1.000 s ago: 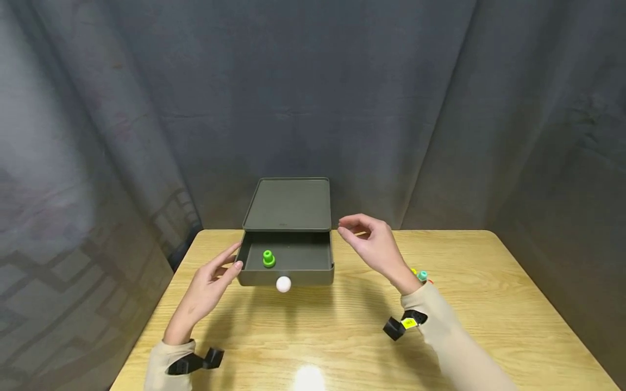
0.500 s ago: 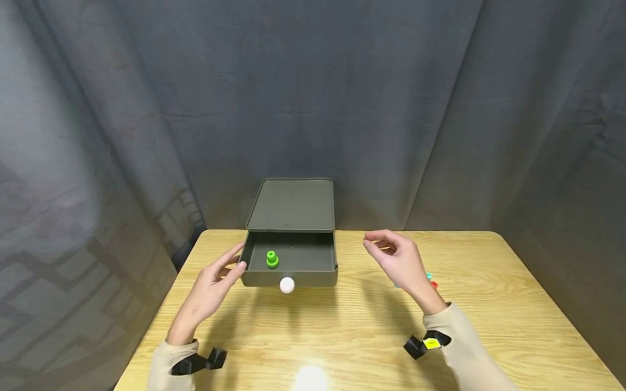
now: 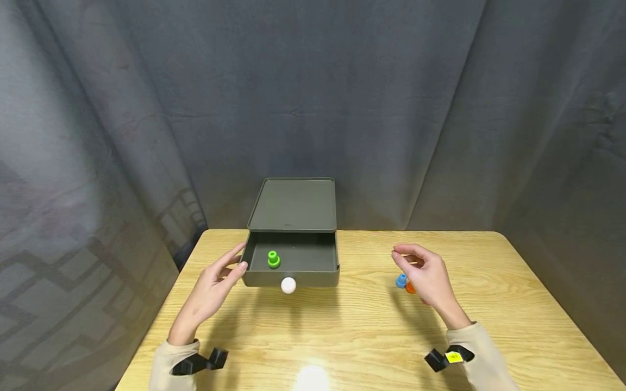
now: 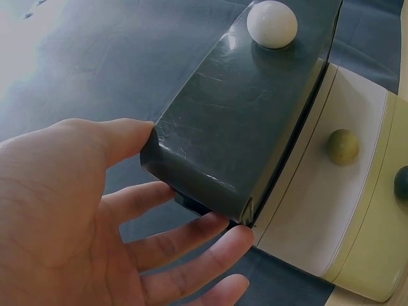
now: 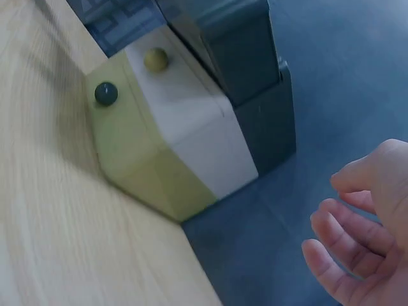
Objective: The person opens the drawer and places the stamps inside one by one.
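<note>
A dark grey drawer (image 3: 293, 279) with a white round knob (image 3: 288, 285) stands pulled out at the top of a small chest. Inside it, left of the middle, sits a small bright green stepped peg (image 3: 274, 260). My left hand (image 3: 209, 296) holds the drawer's front left corner, thumb at the front edge and fingers along the side. To the right, my right hand (image 3: 430, 279) hovers over the table with loosely curled fingers and nothing in them. Beside and under it lie a blue peg (image 3: 401, 281), an orange piece (image 3: 411, 288) and a pinkish-red piece (image 3: 425, 302), partly hidden.
Below the open drawer, the chest has a whitish drawer (image 4: 312, 172) with an olive knob (image 4: 342, 147) and a yellow-green drawer (image 5: 127, 127) with a dark knob (image 5: 106, 94). The wooden table (image 3: 362, 336) ends before a grey curtain (image 3: 303, 108).
My right hand has moved right and toward me, away from the chest to above the small colored pieces. My left hand stays at the drawer corner; the head view has shifted slightly.
</note>
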Available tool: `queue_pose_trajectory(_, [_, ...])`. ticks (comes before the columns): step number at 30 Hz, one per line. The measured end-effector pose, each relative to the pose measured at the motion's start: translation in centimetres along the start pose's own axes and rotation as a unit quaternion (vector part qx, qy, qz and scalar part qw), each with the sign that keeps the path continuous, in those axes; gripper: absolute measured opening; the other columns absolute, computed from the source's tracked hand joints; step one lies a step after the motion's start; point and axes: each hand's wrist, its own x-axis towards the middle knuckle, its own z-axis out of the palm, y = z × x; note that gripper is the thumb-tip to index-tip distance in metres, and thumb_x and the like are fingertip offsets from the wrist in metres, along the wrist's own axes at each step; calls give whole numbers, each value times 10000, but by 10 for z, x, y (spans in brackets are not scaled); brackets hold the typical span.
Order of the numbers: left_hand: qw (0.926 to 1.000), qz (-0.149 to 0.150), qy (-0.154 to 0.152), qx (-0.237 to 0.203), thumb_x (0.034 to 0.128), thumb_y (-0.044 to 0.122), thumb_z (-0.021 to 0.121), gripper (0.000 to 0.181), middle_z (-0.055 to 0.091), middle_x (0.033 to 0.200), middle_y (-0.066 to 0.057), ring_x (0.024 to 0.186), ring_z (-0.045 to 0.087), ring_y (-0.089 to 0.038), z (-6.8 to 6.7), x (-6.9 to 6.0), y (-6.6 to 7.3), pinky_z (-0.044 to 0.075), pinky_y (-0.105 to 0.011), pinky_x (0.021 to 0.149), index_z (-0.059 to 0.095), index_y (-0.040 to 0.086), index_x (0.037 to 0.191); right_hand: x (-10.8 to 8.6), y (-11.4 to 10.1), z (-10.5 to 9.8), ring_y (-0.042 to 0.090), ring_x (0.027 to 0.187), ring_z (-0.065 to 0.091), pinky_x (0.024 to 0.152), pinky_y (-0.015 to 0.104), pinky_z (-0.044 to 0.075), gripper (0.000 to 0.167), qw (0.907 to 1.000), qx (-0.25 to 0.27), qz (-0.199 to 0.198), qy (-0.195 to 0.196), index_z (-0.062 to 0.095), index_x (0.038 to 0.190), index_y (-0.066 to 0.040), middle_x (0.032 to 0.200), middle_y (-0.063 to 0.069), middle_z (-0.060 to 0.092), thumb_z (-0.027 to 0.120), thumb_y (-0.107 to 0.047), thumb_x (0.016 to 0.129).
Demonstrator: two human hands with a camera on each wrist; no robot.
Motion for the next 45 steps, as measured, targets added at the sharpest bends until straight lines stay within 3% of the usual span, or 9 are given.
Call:
queue_pose_trajectory(4, [10000, -18, -54, -22, 1116, 302, 577, 536, 610, 1486, -268, 1142, 738, -308, 0, -1, 1, 556, -414, 914, 463, 209, 1632, -6, 16, -7, 16, 782, 677, 525, 232, 514, 311, 9997, -151, 192, 51, 773, 1223, -78, 1061, 156, 780, 725, -319, 1033])
queue_pose_trajectory(9, [10000, 12, -61, 8, 1119, 291, 568, 532, 610, 1483, -267, 1120, 737, -290, -1, 0, 1, 555, -337, 875, 459, 207, 1634, -13, 30, -13, 85, 555, 615, 412, 304, 498, 332, 9984, -28, 569, 25, 750, 1237, -63, 1066, 240, 760, 723, -325, 1034])
queue_pose_trajectory(11, [10000, 19, -68, 10, 1120, 289, 567, 533, 611, 1483, -265, 1118, 737, -286, -1, 0, 1, 555, -312, 868, 457, 206, 1635, -15, 35, -16, 120, 528, 629, 458, 325, 553, 332, 9978, -30, 657, 38, 745, 1247, -54, 1078, 261, 759, 720, -309, 1036])
queue_pose_trajectory(16, [9999, -36, -116, -11, 1121, 293, 565, 538, 606, 1486, -268, 1148, 734, -307, 2, 0, 0, 565, -357, 914, 451, 196, 1638, -24, 47, -22, 147, 633, 726, 562, 328, 621, 310, 9977, -204, 626, 147, 750, 1231, -24, 1068, 264, 770, 718, -261, 1034])
queue_pose_trajectory(20, [9999, -37, -95, -4, 1120, 292, 566, 535, 608, 1483, -267, 1150, 733, -310, 3, 0, 0, 562, -395, 926, 455, 196, 1635, -30, 58, -25, 65, 705, 724, 592, 230, 583, 275, 9970, -513, 469, 331, 772, 1189, -23, 1026, 219, 790, 734, -235, 1019])
queue_pose_trajectory(26, [10000, -19, -76, 27, 1120, 294, 567, 532, 611, 1483, -259, 1117, 735, -279, 1, 1, 1, 560, -348, 896, 460, 208, 1633, -36, 72, -29, -108, 805, 636, 671, 119, 537, 244, 9954, -672, 397, 550, 793, 1148, -23, 1076, 192, 797, 751, -216, 1005])
queue_pose_trajectory(37, [10000, -15, -85, -19, 1124, 308, 552, 541, 588, 1507, -265, 1144, 732, -311, -4, 3, 1, 562, -342, 912, 439, 213, 1644, -42, 90, -35, -129, 769, 610, 654, 111, 513, 229, 9913, -848, 662, 754, 813, 1129, -52, 1074, 186, 805, 776, -219, 976])
queue_pose_trajectory(45, [9999, 15, -92, 38, 1125, 300, 552, 540, 599, 1495, -262, 1085, 731, -264, -2, 5, 1, 554, -325, 886, 438, 203, 1645, -46, 99, -38, -144, 756, 586, 659, 90, 501, 238, 9896, -991, 695, 779, 805, 1128, -29, 1087, 210, 797, 784, -205, 970])
